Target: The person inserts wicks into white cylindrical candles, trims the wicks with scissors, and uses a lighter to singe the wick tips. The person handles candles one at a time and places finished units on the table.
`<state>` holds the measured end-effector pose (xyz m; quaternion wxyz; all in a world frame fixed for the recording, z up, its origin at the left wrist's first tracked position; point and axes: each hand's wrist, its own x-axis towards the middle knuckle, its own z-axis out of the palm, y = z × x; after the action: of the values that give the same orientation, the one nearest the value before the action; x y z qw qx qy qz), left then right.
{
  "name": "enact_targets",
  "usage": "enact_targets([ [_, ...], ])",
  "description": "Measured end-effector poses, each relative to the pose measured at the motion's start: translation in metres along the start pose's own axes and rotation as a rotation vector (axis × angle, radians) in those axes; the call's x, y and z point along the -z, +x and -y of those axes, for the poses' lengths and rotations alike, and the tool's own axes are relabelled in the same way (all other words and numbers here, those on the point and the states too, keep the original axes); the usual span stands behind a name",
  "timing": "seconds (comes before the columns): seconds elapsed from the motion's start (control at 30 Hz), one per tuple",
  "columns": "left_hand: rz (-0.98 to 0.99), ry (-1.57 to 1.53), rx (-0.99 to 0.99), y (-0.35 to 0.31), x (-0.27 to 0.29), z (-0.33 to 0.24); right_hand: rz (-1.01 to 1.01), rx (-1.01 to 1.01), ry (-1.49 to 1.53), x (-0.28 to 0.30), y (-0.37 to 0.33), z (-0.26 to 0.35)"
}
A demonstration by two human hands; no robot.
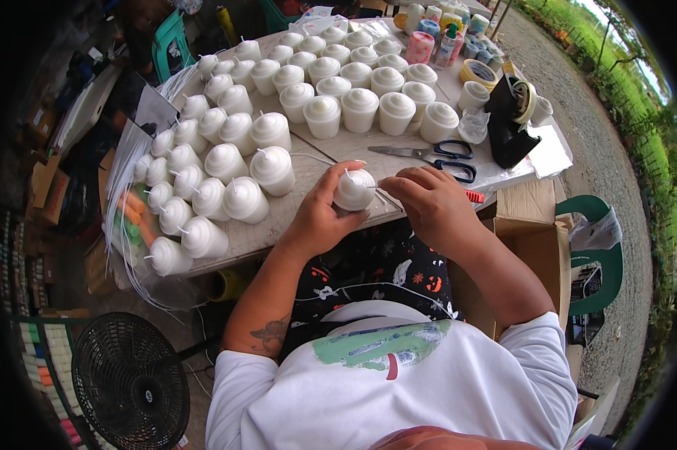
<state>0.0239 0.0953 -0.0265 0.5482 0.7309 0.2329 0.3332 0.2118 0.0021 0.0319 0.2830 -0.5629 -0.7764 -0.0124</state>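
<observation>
My left hand [317, 214] is wrapped round a white candle [355, 190], a short tapered one with a stepped, domed top, held at the table's near edge. Close to its right side, my right hand [428, 196] has thumb and fingers pinched together. A thin bit shows between those fingertips and the candle top; I cannot tell whether it is wick or a tool. A pale cord [313, 157] lies on the table behind the candle. Several similar white candles [271, 171] stand in rows to the left, many with wicks sticking up; further ones [358, 110] stand behind.
Blue-handled scissors [452, 157] lie right of the hands, with a red-handled item [475, 196] below. A black tape dispenser [509, 124] and tape rolls [479, 73] stand at the right. Long white strands [121, 202] hang over the left edge. A black fan [132, 382] stands lower left.
</observation>
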Motion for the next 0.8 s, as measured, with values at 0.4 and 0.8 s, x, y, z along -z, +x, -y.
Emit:
enact_targets([
  [0.4,-0.006,0.086,-0.012,0.0,0.0,0.001,0.018,0.02,-0.101,-0.003,0.011,-0.001],
  [0.8,-0.024,0.125,-0.047,-0.001,-0.002,0.007,0.018,-0.036,-0.052,0.001,0.003,0.004],
])
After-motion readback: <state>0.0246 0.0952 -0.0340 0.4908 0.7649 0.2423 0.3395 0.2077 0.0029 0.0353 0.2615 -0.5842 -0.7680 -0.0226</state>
